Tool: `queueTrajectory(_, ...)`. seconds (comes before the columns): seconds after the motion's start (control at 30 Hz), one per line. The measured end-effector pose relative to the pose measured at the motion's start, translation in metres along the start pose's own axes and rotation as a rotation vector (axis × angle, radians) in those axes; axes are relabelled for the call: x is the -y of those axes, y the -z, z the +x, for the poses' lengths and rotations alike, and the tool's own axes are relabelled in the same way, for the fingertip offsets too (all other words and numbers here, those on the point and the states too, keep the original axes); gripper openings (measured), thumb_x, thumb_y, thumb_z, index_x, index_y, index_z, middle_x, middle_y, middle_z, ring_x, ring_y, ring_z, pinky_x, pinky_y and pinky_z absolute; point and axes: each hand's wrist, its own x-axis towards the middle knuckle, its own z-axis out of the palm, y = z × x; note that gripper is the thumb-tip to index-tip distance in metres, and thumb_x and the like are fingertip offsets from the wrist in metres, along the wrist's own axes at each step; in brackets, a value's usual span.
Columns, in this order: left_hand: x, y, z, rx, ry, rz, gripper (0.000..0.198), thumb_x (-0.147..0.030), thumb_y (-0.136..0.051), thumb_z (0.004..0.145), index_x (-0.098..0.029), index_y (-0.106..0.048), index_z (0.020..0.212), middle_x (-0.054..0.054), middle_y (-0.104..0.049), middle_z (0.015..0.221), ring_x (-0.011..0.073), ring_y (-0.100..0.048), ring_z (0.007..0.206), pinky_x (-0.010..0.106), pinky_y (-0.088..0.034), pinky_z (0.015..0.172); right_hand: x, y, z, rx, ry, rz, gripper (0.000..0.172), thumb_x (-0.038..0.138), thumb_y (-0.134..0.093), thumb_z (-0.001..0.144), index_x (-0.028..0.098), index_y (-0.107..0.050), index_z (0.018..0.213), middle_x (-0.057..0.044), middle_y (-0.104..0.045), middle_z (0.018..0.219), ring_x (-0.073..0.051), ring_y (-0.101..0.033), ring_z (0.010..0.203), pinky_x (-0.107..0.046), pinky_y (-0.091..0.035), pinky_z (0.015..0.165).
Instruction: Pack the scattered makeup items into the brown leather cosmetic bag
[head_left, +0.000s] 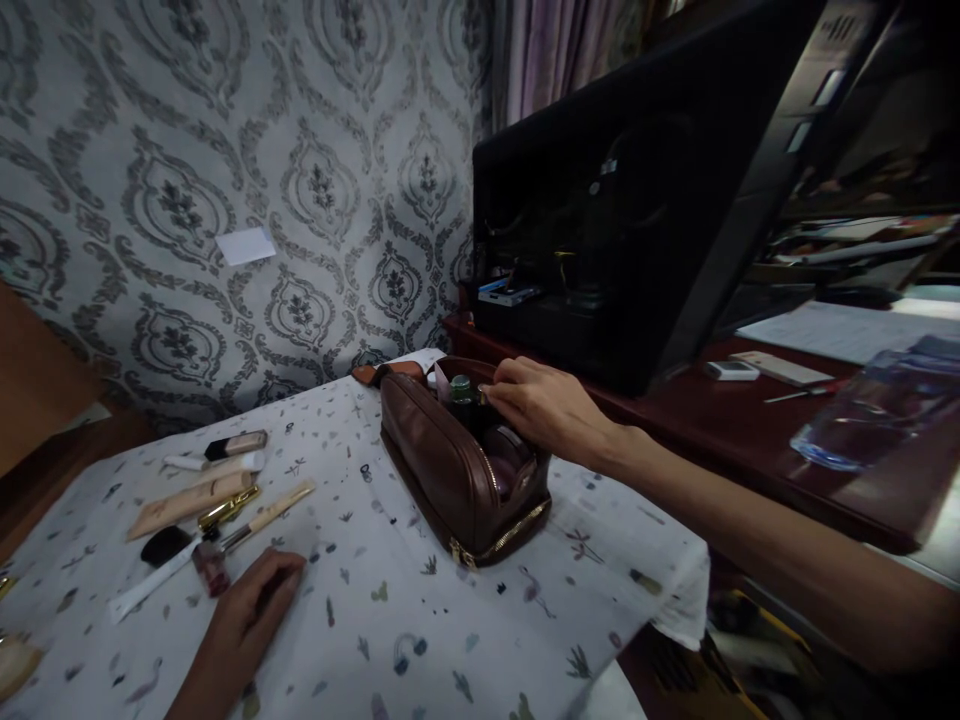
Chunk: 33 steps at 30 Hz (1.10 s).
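Note:
A brown leather toiletry bag (442,470) stands unzipped on a table under a white printed cloth (420,640). My right hand (536,405) reaches into its top, fingers pinched on something small beside a dark green-capped bottle (460,390) inside. My left hand (251,605) lies on the cloth at the lower left with fingers curled under. It touches a small dark red bottle (211,567). Next to it lie a makeup brush (161,560), a beige tube (191,500), a gold-trimmed stick (266,515) and a small black-capped bottle (236,444).
A black open case (637,200) stands on a dark red sideboard (750,420) behind the bag. A clear plastic container (877,410), a white remote (731,371) and papers (847,330) lie on the right. Patterned wallpaper (225,150) backs the table; the cloth's edge drops off at the right.

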Motion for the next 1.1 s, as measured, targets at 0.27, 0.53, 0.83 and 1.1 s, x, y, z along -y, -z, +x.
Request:
queueTrajectory(0.27, -0.006, 0.001, 0.001, -0.012, 0.002, 0.01, 0.039, -0.057, -0.051, 0.092, -0.024, -0.071, 0.095, 0.007, -0.074, 0.093, 0.0245, -0.07, 0.089, 0.032, -0.058, 0.078, 0.002, 0.002, 0.001, 0.045, 0.006, -0.05, 0.027, 0.023, -0.05, 0.1, 0.018, -0.074, 0.09, -0.009, -0.065, 0.098, -0.019, -0.055, 0.085, -0.029, -0.038, 0.07)
queueTrajectory(0.53, -0.006, 0.001, 0.002, -0.014, 0.005, 0.024, 0.043, -0.06, -0.049, 0.092, -0.023, -0.071, 0.095, 0.008, -0.073, 0.094, 0.0247, -0.069, 0.09, 0.032, -0.057, 0.08, 0.004, 0.0, -0.003, 0.037, 0.006, -0.043, 0.024, 0.02, -0.05, 0.1, 0.019, -0.073, 0.103, -0.01, -0.067, 0.103, -0.021, -0.058, 0.092, -0.031, -0.041, 0.079)
queueTrajectory(0.83, 0.0, 0.001, 0.002, 0.005, 0.006, 0.017, 0.041, -0.059, -0.051, 0.093, -0.024, -0.071, 0.097, 0.007, -0.074, 0.094, 0.0245, -0.07, 0.089, 0.032, -0.058, 0.078, 0.007, 0.008, 0.008, 0.053, -0.02, -0.004, 0.03, 0.024, -0.045, 0.103, 0.015, -0.073, 0.107, -0.012, -0.067, 0.11, -0.022, -0.061, 0.099, -0.031, -0.045, 0.086)
queueTrajectory(1.1, -0.005, 0.004, 0.001, 0.014, 0.007, 0.03, 0.036, -0.055, -0.052, 0.093, -0.024, -0.071, 0.098, 0.006, -0.074, 0.096, 0.0243, -0.071, 0.09, 0.031, -0.058, 0.079, 0.031, 0.0, 0.073, 0.147, -0.07, -0.09, 0.039, 0.04, -0.049, 0.1, 0.01, -0.074, 0.105, -0.019, -0.07, 0.113, -0.031, -0.062, 0.109, -0.037, -0.047, 0.085)
